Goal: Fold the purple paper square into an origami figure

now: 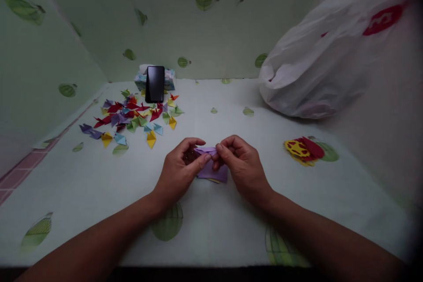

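Observation:
Between my two hands is a small folded purple paper (207, 150). My left hand (181, 165) pinches its left side, the thumb lying along the near edge. With thumb and forefinger, my right hand (243, 165) grips the right end of the same paper. Just below the fingers, a stack of square paper sheets (216, 173) rests on the table, purple on top with a yellow edge peeking out. Part of that stack is hidden by my hands.
At the left lies a pile of colourful folded paper birds (132, 116). Behind it a phone (155, 83) leans on a tissue box (170, 80). Red and yellow cut-out shapes (302, 150) lie at right, near a large white plastic bag (307, 70). Walls bound the table's back and sides.

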### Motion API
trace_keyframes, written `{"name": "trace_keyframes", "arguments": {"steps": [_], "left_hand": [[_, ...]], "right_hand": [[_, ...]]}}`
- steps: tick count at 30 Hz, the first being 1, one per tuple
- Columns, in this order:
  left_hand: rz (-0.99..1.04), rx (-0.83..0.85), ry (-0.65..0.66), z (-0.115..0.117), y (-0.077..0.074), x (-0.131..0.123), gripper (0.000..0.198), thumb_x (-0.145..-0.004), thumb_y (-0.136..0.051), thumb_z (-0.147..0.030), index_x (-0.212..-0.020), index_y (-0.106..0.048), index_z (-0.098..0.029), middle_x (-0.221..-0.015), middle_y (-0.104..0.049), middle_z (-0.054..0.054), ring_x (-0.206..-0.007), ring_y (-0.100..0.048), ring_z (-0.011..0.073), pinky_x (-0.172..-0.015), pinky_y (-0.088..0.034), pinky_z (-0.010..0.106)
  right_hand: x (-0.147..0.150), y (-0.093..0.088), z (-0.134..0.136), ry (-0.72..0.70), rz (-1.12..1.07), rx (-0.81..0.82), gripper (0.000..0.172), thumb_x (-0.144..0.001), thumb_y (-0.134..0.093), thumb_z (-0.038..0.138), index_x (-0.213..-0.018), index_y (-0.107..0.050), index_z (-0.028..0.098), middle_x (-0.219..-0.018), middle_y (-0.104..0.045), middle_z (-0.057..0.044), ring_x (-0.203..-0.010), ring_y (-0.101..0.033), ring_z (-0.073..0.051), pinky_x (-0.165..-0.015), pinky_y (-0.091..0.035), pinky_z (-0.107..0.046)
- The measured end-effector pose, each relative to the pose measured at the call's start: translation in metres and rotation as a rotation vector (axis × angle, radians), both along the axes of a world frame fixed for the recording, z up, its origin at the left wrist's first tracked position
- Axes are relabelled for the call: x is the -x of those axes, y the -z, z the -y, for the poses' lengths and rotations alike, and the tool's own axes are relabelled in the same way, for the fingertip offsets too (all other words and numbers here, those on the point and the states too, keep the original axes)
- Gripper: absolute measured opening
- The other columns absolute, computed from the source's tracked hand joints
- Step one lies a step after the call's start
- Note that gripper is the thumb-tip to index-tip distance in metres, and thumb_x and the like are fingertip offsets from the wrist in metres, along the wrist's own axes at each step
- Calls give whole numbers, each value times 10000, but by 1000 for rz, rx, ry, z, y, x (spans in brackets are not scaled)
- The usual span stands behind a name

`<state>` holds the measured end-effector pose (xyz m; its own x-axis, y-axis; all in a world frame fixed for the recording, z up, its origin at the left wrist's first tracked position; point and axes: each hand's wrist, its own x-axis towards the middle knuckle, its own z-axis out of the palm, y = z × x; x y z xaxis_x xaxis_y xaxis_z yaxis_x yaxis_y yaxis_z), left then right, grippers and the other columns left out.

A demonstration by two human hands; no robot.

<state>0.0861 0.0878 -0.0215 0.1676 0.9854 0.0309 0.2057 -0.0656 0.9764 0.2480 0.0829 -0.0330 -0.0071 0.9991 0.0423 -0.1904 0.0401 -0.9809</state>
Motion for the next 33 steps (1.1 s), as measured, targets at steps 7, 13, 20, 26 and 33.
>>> {"name": "trace_keyframes", "arguments": {"steps": [7, 13, 20, 26, 33], "left_hand": [[214, 170, -12, -4, 6, 3, 333, -817, -726, -360, -1076, -618, -182, -749, -686, 8, -692, -631, 145, -671, -495, 267], [385, 165, -14, -4, 11, 4, 269, -813, -743, -293, -1027, -636, -170, -800, -692, 12, -744, -655, 129, -718, -513, 252], [497, 165, -69, -6, 12, 2, 256, -785, -759, -223, -998, -621, -192, -946, -610, -20, -775, -637, 92, -712, -521, 227], [518, 195, -60, -8, 13, 3, 234, -784, -742, -199, -979, -613, -186, -913, -594, -22, -743, -593, 89, -676, -501, 230], [379, 132, 0, -11, 8, 3, 183, -756, -740, -166, -904, -632, -169, -831, -629, -21, -729, -589, 91, -673, -478, 211]], "right_hand": [[6, 1, 3, -20, -123, 49, 237, -829, -736, 330, -763, -564, 181, -686, -710, 17, -552, -664, -105, -580, -551, -249], [8, 1, 5, -43, -171, 66, 224, -823, -744, 315, -768, -571, 184, -696, -733, 11, -550, -678, -104, -560, -555, -235], [11, 6, 7, -80, -232, 101, 236, -813, -756, 324, -768, -575, 181, -735, -751, 1, -567, -694, -106, -556, -573, -228], [11, 5, 7, -198, -196, 154, 258, -806, -757, 357, -770, -576, 177, -707, -719, 7, -577, -689, -110, -566, -570, -235], [4, 0, 4, -205, -49, 132, 273, -836, -709, 412, -834, -539, 199, -627, -648, 39, -499, -608, -94, -510, -500, -219]]}}
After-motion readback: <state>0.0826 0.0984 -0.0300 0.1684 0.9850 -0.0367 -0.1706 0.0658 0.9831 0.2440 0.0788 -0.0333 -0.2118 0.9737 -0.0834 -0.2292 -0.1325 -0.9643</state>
